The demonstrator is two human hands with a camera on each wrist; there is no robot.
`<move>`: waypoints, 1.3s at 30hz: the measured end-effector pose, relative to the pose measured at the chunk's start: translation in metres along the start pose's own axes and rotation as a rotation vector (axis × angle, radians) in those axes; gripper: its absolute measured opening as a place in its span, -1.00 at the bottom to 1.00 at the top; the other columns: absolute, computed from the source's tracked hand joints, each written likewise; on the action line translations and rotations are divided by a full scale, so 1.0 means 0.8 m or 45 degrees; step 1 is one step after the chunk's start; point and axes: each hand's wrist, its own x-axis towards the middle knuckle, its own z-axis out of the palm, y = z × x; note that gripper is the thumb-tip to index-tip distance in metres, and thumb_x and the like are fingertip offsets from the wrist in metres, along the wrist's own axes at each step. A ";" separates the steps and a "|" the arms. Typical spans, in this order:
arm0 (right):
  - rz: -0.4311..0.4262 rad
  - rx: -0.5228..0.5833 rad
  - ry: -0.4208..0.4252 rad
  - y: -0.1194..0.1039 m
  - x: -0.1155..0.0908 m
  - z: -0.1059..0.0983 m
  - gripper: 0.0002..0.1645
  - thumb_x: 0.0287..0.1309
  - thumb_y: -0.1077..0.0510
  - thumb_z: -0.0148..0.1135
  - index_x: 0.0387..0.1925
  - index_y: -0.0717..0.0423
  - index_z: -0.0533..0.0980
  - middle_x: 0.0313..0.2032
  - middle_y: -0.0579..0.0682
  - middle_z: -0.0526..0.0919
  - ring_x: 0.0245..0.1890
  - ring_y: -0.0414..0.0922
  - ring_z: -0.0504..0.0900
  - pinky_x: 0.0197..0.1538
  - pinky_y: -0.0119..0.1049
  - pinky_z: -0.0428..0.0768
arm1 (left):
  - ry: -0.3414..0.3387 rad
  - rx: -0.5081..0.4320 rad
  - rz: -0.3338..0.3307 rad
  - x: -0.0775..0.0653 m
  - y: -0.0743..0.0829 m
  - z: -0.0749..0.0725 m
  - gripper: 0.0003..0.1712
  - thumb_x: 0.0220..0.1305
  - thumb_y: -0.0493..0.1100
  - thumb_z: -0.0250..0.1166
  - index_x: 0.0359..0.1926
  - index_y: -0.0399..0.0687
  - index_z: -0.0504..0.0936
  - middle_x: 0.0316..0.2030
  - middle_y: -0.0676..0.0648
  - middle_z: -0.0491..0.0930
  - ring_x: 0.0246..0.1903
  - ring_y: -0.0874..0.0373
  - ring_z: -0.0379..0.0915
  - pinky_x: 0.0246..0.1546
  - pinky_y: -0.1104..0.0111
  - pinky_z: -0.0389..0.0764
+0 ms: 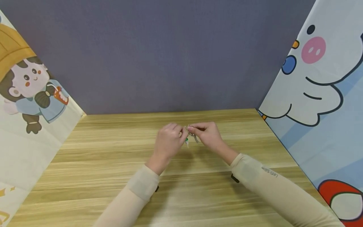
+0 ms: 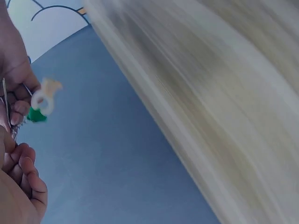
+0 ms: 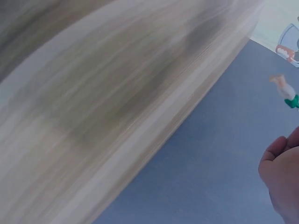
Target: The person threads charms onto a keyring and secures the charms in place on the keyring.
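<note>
My left hand point(image 1: 168, 142) and right hand point(image 1: 209, 136) meet above the middle of the wooden table. Between their fingertips they pinch a small metal key ring point(image 1: 186, 127). A silver key point(image 1: 195, 138) hangs under the right fingertips, and a charm point(image 1: 187, 142) in green and white dangles beside the left fingers. In the left wrist view the charm point(image 2: 43, 102) shows a white ring-like part, a green part and a pale orange tip. The right wrist view catches the charm point(image 3: 287, 93) above my curled fingers; the ring is out of sight there.
The wood-grain table point(image 1: 113, 170) spreads beneath both arms. A grey-blue panel point(image 1: 170, 56) rises along its far edge. Cartoon-printed panels stand at the left point(image 1: 34, 132) and at the right point(image 1: 306, 132).
</note>
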 end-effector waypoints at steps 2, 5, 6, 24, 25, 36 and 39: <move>-0.003 0.023 0.023 0.002 0.000 0.002 -0.72 0.38 0.06 0.45 -0.06 0.18 0.80 -0.09 0.16 0.86 -0.08 -0.01 0.86 0.03 -0.13 0.83 | 0.001 -0.061 -0.077 -0.001 0.003 0.001 -0.82 0.28 -0.31 0.36 -0.46 -0.21 0.80 -0.49 -0.10 0.79 -0.49 0.07 0.72 -0.41 0.30 0.77; 0.001 0.055 0.052 0.005 0.001 0.004 -0.72 0.37 0.08 0.45 -0.06 0.20 0.80 -0.09 0.17 0.86 -0.14 -0.10 0.86 -0.02 -0.24 0.82 | -0.010 -0.171 -0.193 -0.002 0.007 0.002 -0.79 0.34 -0.28 0.33 -0.43 -0.22 0.81 -0.49 -0.11 0.78 -0.50 0.09 0.69 -0.43 0.34 0.75; 0.009 0.063 0.057 0.004 0.001 0.004 -0.72 0.37 0.07 0.45 -0.06 0.19 0.80 -0.10 0.17 0.87 -0.16 -0.14 0.85 -0.04 -0.26 0.82 | -0.020 -0.213 -0.227 -0.002 0.007 0.002 -0.78 0.35 -0.28 0.32 -0.41 -0.22 0.81 -0.49 -0.11 0.78 -0.51 0.10 0.68 -0.45 0.35 0.74; -0.050 -0.096 -0.121 -0.011 0.001 -0.010 -0.76 0.41 0.10 0.41 -0.09 0.17 0.82 -0.21 0.15 0.87 -0.36 -0.15 0.76 -0.29 -0.29 0.73 | -0.212 -0.266 -0.127 0.001 -0.011 -0.015 -0.89 0.38 -0.24 0.41 -0.22 -0.19 0.84 -0.28 -0.10 0.83 -0.33 0.08 0.75 -0.30 0.35 0.79; -0.065 -0.116 -0.140 -0.012 0.000 -0.010 -0.77 0.42 0.10 0.40 -0.10 0.16 0.82 -0.26 0.14 0.87 -0.45 -0.17 0.70 -0.38 -0.32 0.67 | -0.206 -0.237 -0.080 0.002 -0.012 -0.017 -0.90 0.37 -0.25 0.43 -0.23 -0.18 0.84 -0.28 -0.10 0.83 -0.32 0.08 0.76 -0.29 0.34 0.80; -0.142 -0.174 -0.202 -0.022 -0.001 -0.009 -0.80 0.46 0.09 0.35 -0.14 0.05 0.83 -0.60 -0.06 0.68 -0.70 -0.20 0.40 -0.57 -0.40 0.38 | -0.135 -0.115 0.169 0.008 -0.021 -0.024 -0.90 0.26 -0.36 0.46 -0.39 -0.14 0.83 -0.38 -0.06 0.83 -0.34 0.09 0.78 -0.24 0.32 0.82; -0.135 -0.184 -0.180 -0.021 -0.001 -0.007 -0.79 0.45 0.09 0.37 -0.12 0.09 0.83 -0.47 0.03 0.80 -0.64 -0.20 0.47 -0.54 -0.41 0.43 | -0.138 -0.115 0.169 0.008 -0.021 -0.024 -0.89 0.27 -0.35 0.45 -0.40 -0.14 0.83 -0.39 -0.06 0.82 -0.36 0.09 0.77 -0.26 0.32 0.81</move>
